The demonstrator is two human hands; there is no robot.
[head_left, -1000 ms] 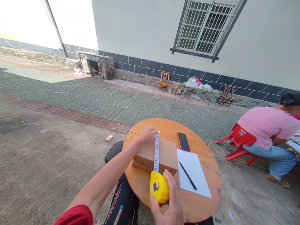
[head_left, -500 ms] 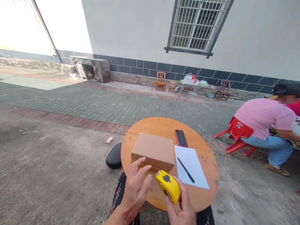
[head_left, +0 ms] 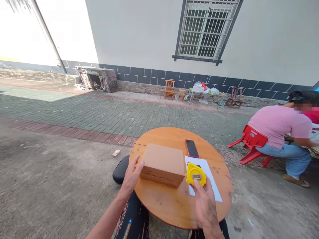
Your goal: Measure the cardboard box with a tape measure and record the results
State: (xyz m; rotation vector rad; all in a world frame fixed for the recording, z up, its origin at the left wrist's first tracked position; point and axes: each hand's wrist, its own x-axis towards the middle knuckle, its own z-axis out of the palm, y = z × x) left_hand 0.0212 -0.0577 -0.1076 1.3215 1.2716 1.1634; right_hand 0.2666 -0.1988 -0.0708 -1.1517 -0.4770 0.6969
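A brown cardboard box lies flat on the round wooden table. My left hand is at the box's left front corner, fingers stretched out and apart; thumb and box edge meet in the view, but I cannot tell whether they touch. In my right hand is a yellow tape measure, held up with its metal clip side showing. It is at the box's right front corner and in front of a white sheet of paper. The black pen on the paper is mostly hidden behind the tape measure and hand.
A phone with a red edge lies beyond the paper. A black rounded seat stands left of the table. To the right, a person in a pink shirt sits on a red chair. Chairs and a small loaded table stand along the wall.
My right hand has carried the tape measure rightward and up, turning its clip side into view. My left hand has moved left, from before the box to its left corner.
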